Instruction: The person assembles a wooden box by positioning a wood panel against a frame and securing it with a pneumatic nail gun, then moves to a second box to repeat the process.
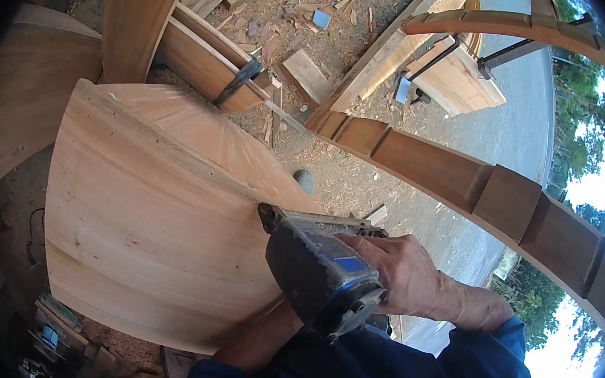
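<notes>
The right hand (398, 271) closes its grip on a grey power planer (320, 260) whose long axis points up-left across the curved wooden panel (152, 218); the left hand's grip is hidden below.

Only one view is given — a wide fisheye worn on the person's head, the left of a side-by-side pair. The scene is looked down on steeply from close above the hands, so that the power tool (325, 274) and the large curved wooden panel (152, 218) fill the middle. The forearms are seen entering from the lower edge. Straight edges are bent toward the dark rim — ground, curved timber frame (477, 187) and trees are pushed outward.
</notes>
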Demonstrator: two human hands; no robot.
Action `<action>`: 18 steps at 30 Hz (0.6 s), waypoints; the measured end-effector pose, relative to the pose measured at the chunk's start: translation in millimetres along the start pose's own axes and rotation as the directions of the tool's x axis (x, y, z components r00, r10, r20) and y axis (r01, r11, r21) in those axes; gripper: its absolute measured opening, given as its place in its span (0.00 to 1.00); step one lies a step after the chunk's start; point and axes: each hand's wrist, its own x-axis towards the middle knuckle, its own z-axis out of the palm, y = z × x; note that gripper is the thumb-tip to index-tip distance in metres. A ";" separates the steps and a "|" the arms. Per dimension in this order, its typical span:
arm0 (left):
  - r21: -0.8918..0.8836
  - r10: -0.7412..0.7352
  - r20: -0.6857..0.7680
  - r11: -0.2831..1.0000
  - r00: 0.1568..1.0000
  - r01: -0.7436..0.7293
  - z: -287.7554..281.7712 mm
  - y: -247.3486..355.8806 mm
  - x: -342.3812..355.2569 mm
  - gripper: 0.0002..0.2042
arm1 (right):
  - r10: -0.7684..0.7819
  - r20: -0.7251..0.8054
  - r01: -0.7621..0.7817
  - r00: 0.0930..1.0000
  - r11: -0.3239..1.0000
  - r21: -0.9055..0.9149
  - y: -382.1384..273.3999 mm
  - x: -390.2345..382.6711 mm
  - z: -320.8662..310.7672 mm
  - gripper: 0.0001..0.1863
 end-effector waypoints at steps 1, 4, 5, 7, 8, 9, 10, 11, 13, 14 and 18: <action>0.003 0.014 -0.004 1.000 1.000 -0.014 0.0 1.0 -1.7 0.21 | 0.022 0.035 -0.022 0.999 1.000 -0.007 -0.9 0.6 -1.8 0.41; 0.005 0.034 -0.008 0.999 0.999 -0.034 -0.3 -2.6 -3.4 0.21 | 0.037 0.076 -0.037 0.996 0.999 -0.009 -4.3 2.9 -4.8 0.42; 0.006 0.040 -0.011 0.999 0.999 -0.040 -1.5 -2.5 -3.4 0.21 | 0.029 0.084 -0.029 0.996 1.000 -0.007 -5.0 4.2 -5.2 0.43; 0.006 0.051 -0.011 0.999 0.999 -0.051 -1.1 -5.4 -2.7 0.21 | 0.035 0.089 -0.034 0.995 0.999 -0.015 -6.1 8.9 -5.2 0.44; 0.004 0.056 -0.013 0.998 0.998 -0.056 -1.7 -6.9 -4.7 0.21 | 0.039 0.096 -0.036 0.995 0.999 -0.027 -6.2 10.8 -5.4 0.44; -0.001 0.058 -0.014 0.998 0.998 -0.058 -1.5 -4.6 -5.2 0.21 | 0.038 0.096 -0.036 0.995 0.999 -0.026 -5.4 10.6 -4.8 0.44; -0.002 0.063 -0.015 0.998 0.998 -0.063 -0.1 -3.3 -5.2 0.21 | 0.027 0.064 -0.027 0.998 1.000 -0.007 -2.7 8.9 -2.6 0.44; -0.005 0.064 -0.018 0.998 0.998 -0.064 0.9 -4.0 -6.0 0.21 | 0.017 0.033 -0.017 0.999 1.000 0.012 -0.4 7.5 -1.1 0.44; -0.006 0.059 -0.020 0.998 0.998 -0.059 1.5 -3.9 -7.7 0.22 | 0.008 0.040 -0.009 0.999 1.000 0.015 1.8 5.7 -1.2 0.44; -0.009 0.061 -0.026 0.998 0.998 -0.062 1.4 -3.8 -7.9 0.22 | 0.001 0.044 -0.002 0.999 1.000 0.019 2.2 6.5 -1.4 0.44; -0.003 0.050 -0.046 0.999 0.998 -0.051 3.1 -5.0 -5.8 0.22 | -0.058 0.011 0.058 0.998 0.998 0.033 -4.9 20.6 -5.4 0.43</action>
